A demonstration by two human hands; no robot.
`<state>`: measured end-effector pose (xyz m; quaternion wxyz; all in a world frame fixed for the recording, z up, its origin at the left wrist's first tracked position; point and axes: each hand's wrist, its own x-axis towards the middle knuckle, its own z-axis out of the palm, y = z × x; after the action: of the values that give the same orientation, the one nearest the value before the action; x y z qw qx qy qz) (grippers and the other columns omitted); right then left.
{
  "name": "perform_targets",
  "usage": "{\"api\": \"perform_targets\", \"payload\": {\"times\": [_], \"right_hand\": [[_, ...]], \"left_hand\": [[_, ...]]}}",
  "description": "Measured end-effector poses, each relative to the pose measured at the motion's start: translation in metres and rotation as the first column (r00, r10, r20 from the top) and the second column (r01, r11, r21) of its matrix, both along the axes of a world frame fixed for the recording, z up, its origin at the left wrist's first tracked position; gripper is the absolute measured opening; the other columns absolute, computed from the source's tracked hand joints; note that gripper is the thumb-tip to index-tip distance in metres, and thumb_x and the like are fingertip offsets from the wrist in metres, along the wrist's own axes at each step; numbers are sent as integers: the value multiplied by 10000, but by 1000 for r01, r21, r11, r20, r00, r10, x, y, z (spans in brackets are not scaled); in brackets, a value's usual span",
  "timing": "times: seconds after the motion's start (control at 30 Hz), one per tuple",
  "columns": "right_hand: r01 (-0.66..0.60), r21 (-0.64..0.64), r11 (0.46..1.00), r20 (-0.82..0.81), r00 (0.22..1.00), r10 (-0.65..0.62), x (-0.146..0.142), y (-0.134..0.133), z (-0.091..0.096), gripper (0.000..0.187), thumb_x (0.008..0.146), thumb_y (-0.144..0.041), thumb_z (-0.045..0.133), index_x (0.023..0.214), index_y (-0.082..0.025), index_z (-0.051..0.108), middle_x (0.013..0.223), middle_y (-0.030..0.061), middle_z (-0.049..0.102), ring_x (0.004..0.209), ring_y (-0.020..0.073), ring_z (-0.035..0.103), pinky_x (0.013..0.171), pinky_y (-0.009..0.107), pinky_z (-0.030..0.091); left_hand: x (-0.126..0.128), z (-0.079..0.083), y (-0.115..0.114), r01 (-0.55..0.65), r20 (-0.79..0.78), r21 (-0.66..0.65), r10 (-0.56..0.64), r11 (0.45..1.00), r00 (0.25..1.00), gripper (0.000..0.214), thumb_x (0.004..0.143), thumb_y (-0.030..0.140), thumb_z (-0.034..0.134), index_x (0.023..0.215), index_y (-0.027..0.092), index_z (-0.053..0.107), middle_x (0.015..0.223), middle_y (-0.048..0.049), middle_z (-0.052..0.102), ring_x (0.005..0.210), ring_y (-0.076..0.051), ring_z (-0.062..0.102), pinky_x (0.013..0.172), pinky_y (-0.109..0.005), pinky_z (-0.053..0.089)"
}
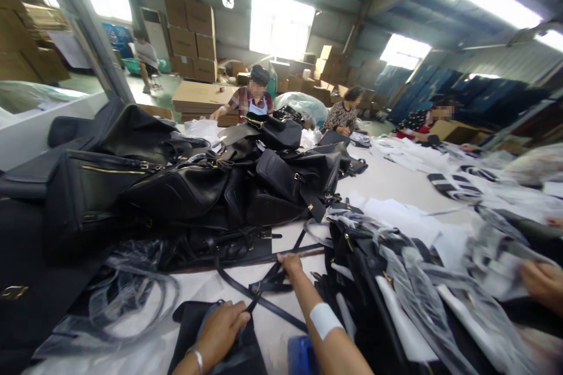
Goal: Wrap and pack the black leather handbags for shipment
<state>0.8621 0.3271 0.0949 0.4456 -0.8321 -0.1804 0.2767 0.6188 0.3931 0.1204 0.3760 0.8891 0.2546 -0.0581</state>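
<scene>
My left hand (223,328), with a bracelet at the wrist, is closed on a narrow black strap (269,276) with a small metal fitting. Beneath that hand lies a black leather-like bag (253,343) on the white table. My right hand (290,265) reaches farther forward, its fingers closed at the far part of the strap; a white patch is on the forearm. Another black strap (285,315) crosses the table between my arms. A heap of black handbags (189,187) rises just beyond both hands.
Plastic-wrapped bag parts (413,287) pile up at the right, beside another person's hand (543,281). Clear plastic (127,299) lies at the left. A blue object (301,354) sits by my right forearm. Several people work across the table (396,179); cartons (189,35) are stacked behind.
</scene>
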Motion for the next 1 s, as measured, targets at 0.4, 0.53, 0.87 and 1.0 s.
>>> {"api": "perform_targets", "payload": {"times": [0.4, 0.53, 0.87, 1.0], "right_hand": [[44, 3, 999, -108, 993, -44, -16, -15, 1, 332, 786, -423, 684, 624, -184, 519, 473, -98, 451, 413, 77, 422, 440, 205, 330], [224, -48, 973, -135, 964, -229, 26, -20, -6, 335, 899, -424, 586, 701, -162, 527, 496, -113, 410, 365, 43, 342, 387, 182, 299], [252, 54, 966, -255, 939, -230, 13, -24, -1, 300, 832, -406, 658, 707, -168, 526, 445, -126, 386, 322, 36, 278, 335, 179, 187], [185, 181, 966, -352, 929, -112, 20, -8, 24, 237, 863, -373, 640, 804, -155, 565, 506, -113, 459, 333, 30, 295, 339, 166, 210]], "left_hand": [[-1, 3, 0, -104, 7, 51, 104, 993, 995, 326, 958, 362, 329, 849, 233, 607, 859, -45, 696, 894, -217, 622, 772, -286, 386], [-6, -3, 7, -122, -23, 34, 123, 992, 992, 362, 970, 359, 288, 828, 224, 592, 821, -44, 700, 843, -216, 626, 779, -297, 391], [-6, -15, 7, -157, -60, 103, 164, 982, 985, 341, 963, 382, 302, 943, 227, 605, 924, -75, 715, 939, -245, 636, 794, -309, 408], [-6, -14, 6, -152, -35, 100, 157, 983, 987, 357, 972, 381, 285, 929, 225, 603, 935, -75, 717, 920, -239, 644, 783, -311, 419]]}}
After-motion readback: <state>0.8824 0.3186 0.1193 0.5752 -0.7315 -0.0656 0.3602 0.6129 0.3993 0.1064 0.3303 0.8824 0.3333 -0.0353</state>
